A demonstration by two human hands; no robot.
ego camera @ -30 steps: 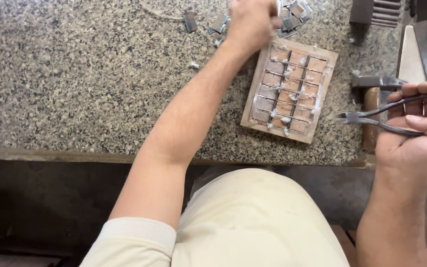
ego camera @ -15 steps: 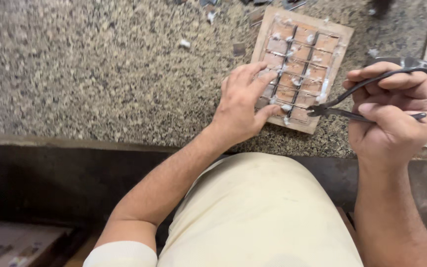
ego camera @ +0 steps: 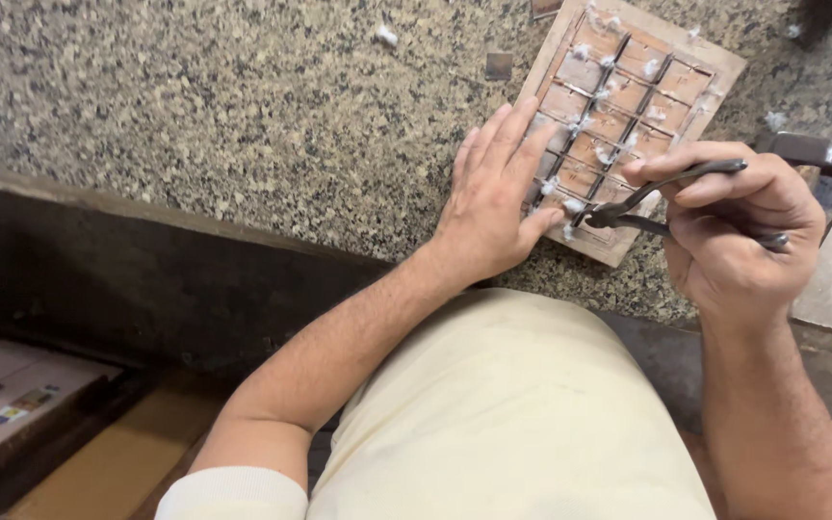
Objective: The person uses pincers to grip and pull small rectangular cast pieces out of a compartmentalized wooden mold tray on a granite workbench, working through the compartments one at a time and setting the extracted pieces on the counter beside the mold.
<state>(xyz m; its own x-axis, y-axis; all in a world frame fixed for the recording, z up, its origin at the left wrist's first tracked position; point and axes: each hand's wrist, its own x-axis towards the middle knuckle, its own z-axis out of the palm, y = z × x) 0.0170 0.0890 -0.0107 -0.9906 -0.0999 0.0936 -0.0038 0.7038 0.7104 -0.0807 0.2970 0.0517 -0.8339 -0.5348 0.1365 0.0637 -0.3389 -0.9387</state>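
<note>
A wooden frame (ego camera: 634,116) with a grid of small square compartments lies on the speckled granite counter (ego camera: 243,106); white fluff sits on its metal dividers. My left hand (ego camera: 498,197) rests flat on the frame's near left corner, fingers spread. In my right hand (ego camera: 739,226) is a pair of dark metal pliers (ego camera: 666,193), whose jaws touch the frame's near edge beside my left thumb.
A small dark square piece (ego camera: 499,65) and bits of white fluff (ego camera: 385,36) lie on the counter left of the frame. A dark metal tool (ego camera: 825,152) lies at the right. A dark ledge (ego camera: 98,279) runs below the counter; boxes (ego camera: 12,404) sit lower left.
My left hand came back from the far side of the counter and settled on the frame. The pliers moved left from beside the frame until their jaws reached its near edge.
</note>
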